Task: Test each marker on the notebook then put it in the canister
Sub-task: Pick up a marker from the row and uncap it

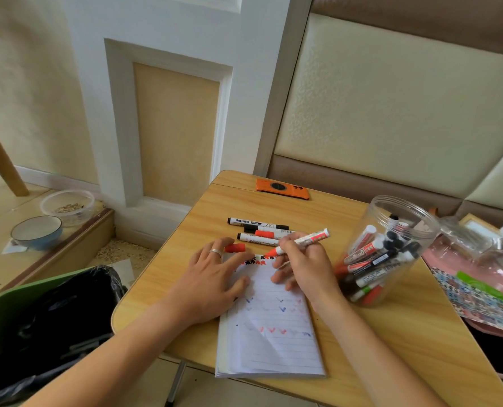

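A lined notebook (pixel 273 342) lies open on the wooden table (pixel 376 333), with red and blue check marks on its page. My right hand (pixel 303 265) grips an uncapped red marker (pixel 306 240) whose tip touches the top edge of the page. My left hand (pixel 215 277) lies flat with fingers spread on the notebook's upper left; a red cap (pixel 236 248) sits by its fingertips. Several capped markers (pixel 259 229) lie on the table just beyond the hands. A clear plastic canister (pixel 391 248), tilted and open-topped, holds several markers at the right.
An orange phone (pixel 282 188) lies at the table's far edge. A green bin with a black liner (pixel 38 318) stands left of the table. Bowls (pixel 37 232) sit on a low ledge at far left. Patterned bags and clutter (pixel 479 277) crowd the right side.
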Demonstrator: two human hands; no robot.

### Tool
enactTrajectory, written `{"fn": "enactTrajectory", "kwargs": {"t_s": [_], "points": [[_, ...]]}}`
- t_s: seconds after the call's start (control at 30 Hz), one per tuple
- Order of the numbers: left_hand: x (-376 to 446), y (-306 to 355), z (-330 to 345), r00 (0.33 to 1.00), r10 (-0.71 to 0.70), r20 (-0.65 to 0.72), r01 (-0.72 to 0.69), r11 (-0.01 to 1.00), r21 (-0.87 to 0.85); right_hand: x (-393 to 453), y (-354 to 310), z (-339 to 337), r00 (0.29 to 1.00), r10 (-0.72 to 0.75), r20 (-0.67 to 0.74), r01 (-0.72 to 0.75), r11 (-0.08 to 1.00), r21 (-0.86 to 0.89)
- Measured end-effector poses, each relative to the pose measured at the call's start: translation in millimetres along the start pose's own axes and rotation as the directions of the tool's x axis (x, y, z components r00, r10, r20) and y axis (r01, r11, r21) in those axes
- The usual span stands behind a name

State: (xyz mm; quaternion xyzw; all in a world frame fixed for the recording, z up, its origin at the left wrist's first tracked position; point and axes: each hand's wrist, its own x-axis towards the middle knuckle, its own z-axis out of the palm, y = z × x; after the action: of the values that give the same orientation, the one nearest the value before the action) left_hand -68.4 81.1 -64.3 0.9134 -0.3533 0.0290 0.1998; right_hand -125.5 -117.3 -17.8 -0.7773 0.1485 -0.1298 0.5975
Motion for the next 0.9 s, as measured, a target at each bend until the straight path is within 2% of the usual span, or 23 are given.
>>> {"fn": "enactTrajectory", "kwargs": {"t_s": [0.33,0.43,0.73,0.9], "points": [[-2,3,-5,1.000,0.011,0.021,-0.012,0.999,0.043,5,6,1,0.998,0.024,-0.057,-0.030,0.993,-0.118],[-1,3,-2,0.999,-0.008,0.042,0.005,0.997,0.079,4,7,-1,0.998,-0.005,-0.067,-0.009,0.978,-0.206],[0,2,1,0.997,-0.016,0.070,0.009,0.995,0.102,10,8,-3,0.999,0.031,0.017,-0.029,0.992,-0.120],[0,2,1,0.997,-0.014,0.077,0.006,0.994,0.105,10,8,-3,0.999,0.027,0.029,-0.023,0.990,-0.140]]}}
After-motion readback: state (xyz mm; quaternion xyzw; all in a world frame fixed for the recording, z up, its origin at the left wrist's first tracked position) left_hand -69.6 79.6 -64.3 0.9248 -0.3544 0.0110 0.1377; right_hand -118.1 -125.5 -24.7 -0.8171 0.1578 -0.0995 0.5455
